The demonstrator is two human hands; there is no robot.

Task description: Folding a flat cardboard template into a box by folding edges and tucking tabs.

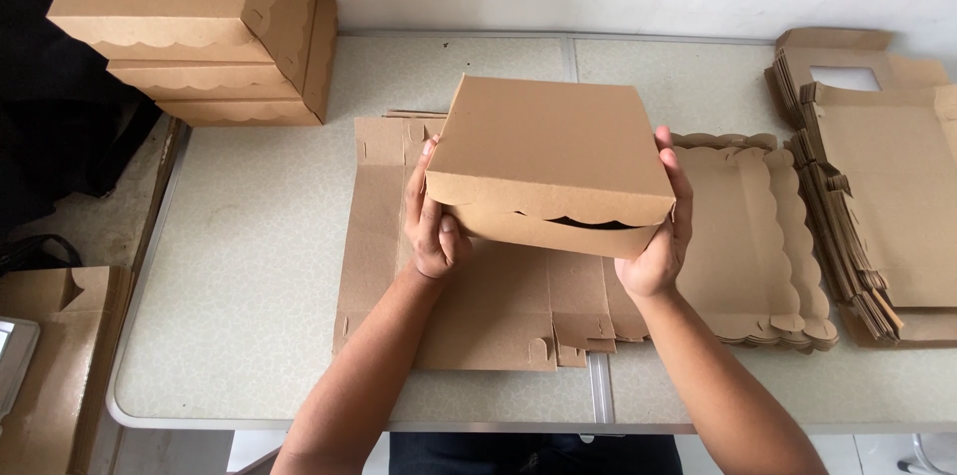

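Head view: both hands hold 1 assembled brown cardboard box [551, 164] above the middle of a pale speckled table [259, 266]. The left hand [431, 226] clasps the box's left side, fingers wrapped against the wall and thumb along the front corner. The right hand [662, 236] clasps the right side, fingers reaching up the wall to the lid's edge. The box's scalloped lid flap [548, 208] faces the person, and a dark gap shows beneath it at the front right, so the lid is not fully seated there.

Directly under the box lie flat unfolded box blanks [478, 316], spread on the table. To the right, just beside them, sits a pile of flat scalloped-edge blanks [758, 246], and further right a taller stack of flat blanks [887, 216], 1 with a cut-out window at the top.

At the table's far left corner stand 3 finished boxes [199, 26], stacked on each other. A dark bag [60, 136] lies off the table at the left.
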